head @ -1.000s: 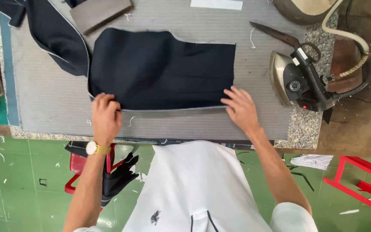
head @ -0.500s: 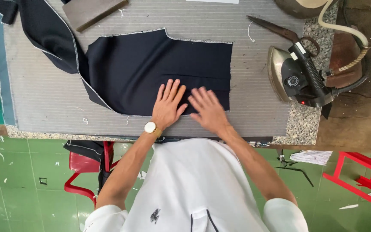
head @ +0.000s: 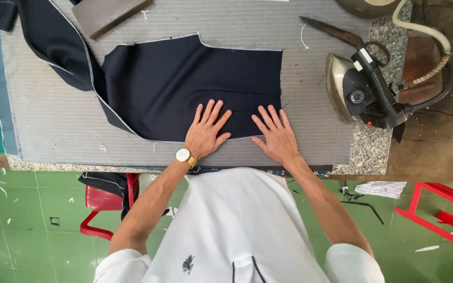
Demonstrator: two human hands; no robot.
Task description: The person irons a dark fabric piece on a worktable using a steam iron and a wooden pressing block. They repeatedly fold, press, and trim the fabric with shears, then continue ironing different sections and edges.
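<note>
Head view: on the grey striped pressing pad (head: 53, 120) the left hand (head: 206, 133) lies flat, fingers spread and gripping nothing, on the near edge of the dark navy fabric piece (head: 184, 84), with the right hand (head: 276, 137) just beside it, likewise open and pressing the right corner. The step looks like smoothing the cloth; next likely calls for the iron (head: 363, 94) at right. The fabric lies flat, pale-edged, with a faint crease.
</note>
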